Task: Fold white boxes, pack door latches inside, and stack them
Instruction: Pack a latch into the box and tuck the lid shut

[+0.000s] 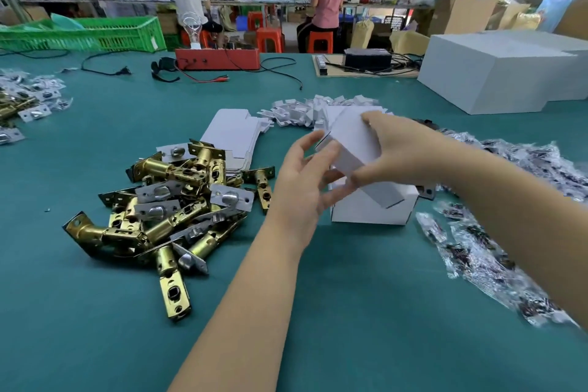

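single head view, forward and down, close over the green table (95, 328)

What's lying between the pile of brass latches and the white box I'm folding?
Head view: only your left hand and forearm cross that gap; beneath them, bare green table.

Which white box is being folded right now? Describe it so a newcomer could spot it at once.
On the green table, look right of the heap of brass door latches, at the two hands in the centre. The small white box is held in the air between the left hand and right hand. Unlike the white boxes under it, it is tilted and off the table.
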`<state>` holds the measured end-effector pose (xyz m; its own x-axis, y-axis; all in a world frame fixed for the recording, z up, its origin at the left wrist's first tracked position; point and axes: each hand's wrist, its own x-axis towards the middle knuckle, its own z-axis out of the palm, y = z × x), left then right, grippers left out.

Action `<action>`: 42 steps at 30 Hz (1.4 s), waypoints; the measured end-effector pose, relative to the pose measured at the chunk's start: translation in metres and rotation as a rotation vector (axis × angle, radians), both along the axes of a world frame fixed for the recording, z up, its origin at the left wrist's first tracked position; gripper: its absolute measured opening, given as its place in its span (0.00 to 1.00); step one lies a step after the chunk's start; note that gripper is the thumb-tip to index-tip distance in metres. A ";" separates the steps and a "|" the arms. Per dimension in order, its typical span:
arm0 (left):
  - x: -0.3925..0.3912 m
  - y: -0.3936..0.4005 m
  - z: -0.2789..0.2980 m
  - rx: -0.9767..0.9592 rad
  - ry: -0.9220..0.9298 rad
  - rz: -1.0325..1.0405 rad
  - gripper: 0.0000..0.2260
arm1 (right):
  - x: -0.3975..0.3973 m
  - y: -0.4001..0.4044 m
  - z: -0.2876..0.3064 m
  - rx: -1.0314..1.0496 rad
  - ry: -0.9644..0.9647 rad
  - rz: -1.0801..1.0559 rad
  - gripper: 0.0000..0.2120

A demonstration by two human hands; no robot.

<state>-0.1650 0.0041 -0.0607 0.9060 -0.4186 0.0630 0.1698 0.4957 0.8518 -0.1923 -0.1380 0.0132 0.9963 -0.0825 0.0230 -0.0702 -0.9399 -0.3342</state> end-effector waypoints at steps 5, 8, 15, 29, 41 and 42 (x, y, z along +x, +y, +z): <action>0.005 0.009 0.003 -0.111 0.186 -0.031 0.10 | 0.052 -0.042 0.045 -0.116 0.092 0.029 0.44; 0.005 0.009 0.001 -0.087 0.189 -0.052 0.13 | 0.084 -0.056 0.057 -0.190 0.160 -0.027 0.49; 0.011 0.008 -0.001 -0.062 0.233 -0.031 0.08 | 0.140 -0.053 0.044 -0.316 0.230 -0.059 0.52; 0.012 0.008 -0.002 -0.051 0.219 0.013 0.08 | 0.175 -0.022 -0.004 -0.089 0.050 -0.387 0.34; 0.017 0.004 -0.008 0.038 0.218 0.037 0.06 | 0.177 -0.023 -0.018 -0.069 -0.034 -0.633 0.45; 0.017 0.004 -0.008 0.048 0.224 0.044 0.06 | 0.173 -0.021 -0.018 -0.072 -0.078 -0.635 0.43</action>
